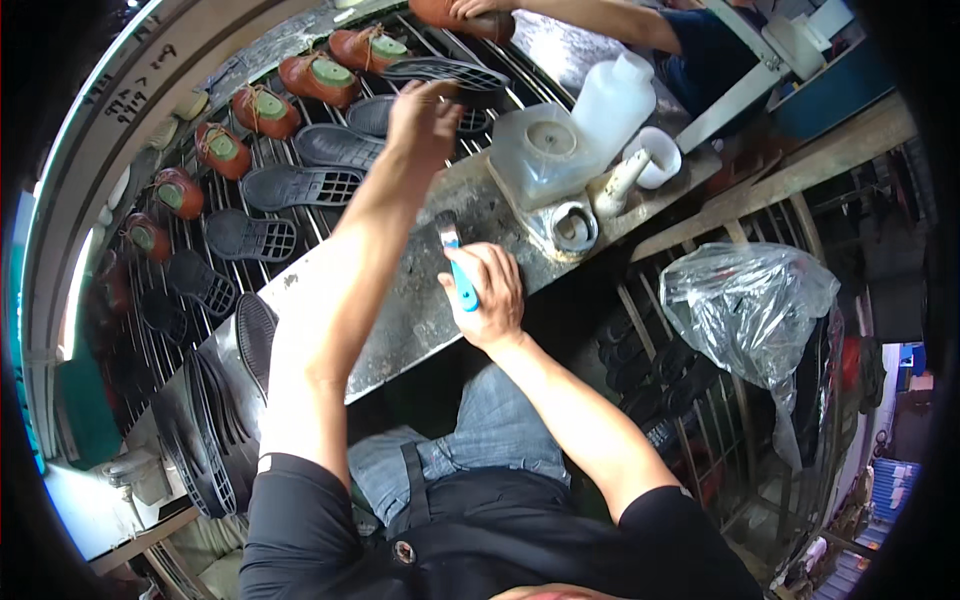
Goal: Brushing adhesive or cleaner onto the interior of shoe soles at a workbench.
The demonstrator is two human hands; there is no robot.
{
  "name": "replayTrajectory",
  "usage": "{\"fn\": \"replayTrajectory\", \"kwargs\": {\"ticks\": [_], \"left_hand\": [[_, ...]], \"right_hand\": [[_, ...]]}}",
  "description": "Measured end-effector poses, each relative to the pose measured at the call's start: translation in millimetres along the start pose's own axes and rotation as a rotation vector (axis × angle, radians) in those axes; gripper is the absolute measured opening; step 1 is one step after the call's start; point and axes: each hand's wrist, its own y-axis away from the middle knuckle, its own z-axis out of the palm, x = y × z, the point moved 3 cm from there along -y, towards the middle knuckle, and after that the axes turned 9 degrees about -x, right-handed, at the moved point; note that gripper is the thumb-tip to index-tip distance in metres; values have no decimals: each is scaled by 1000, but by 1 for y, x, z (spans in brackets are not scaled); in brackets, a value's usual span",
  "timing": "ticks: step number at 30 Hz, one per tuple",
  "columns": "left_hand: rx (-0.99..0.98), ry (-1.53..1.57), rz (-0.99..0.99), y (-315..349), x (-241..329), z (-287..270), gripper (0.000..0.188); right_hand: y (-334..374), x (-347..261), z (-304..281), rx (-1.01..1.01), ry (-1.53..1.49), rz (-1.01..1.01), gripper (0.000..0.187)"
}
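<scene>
My left hand [420,120], slightly blurred, is stretched over the rack, its fingers closed at the near edge of a black shoe sole [450,72]. Part of that grip is hidden from view. A flat brush [463,282] with a blue handle and dark bristles is in my right hand [490,295], above the grey worktop [400,300]. More black soles [300,187] with grid-pattern heels lie along the rack bars, beside my left forearm. Behind them runs a curved row of brown laced shoes [265,110] with green inside.
Right of the brush stand a translucent plastic container [540,145], a white jug [615,100], a white cup [655,158] and a round metal-rimmed can [573,228]. Across the rack, another person's hand [480,8] touches a brown shoe [455,18]. A clear plastic bag [750,310] hangs at right.
</scene>
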Motion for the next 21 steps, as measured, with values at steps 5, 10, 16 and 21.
{"fn": "replayTrajectory", "kwargs": {"ticks": [5, 10, 16, 21], "left_hand": [[-153, -20, -125, -26, -21, -14, 32], [-208, -219, -69, 83, 7, -28, 57], [-65, -1037, 246, 260, 96, -91, 48], [291, -2136, 249, 394, 105, -166, 64]], "right_hand": [[-7, -13, 4, 6, -16, -15, 43], [-2, -5, 3, 15, 20, 7, 43], [-6, -12, 1, 32, 40, -2, 35], [-3, -8, 4, 28, 64, -6, 34]]}}
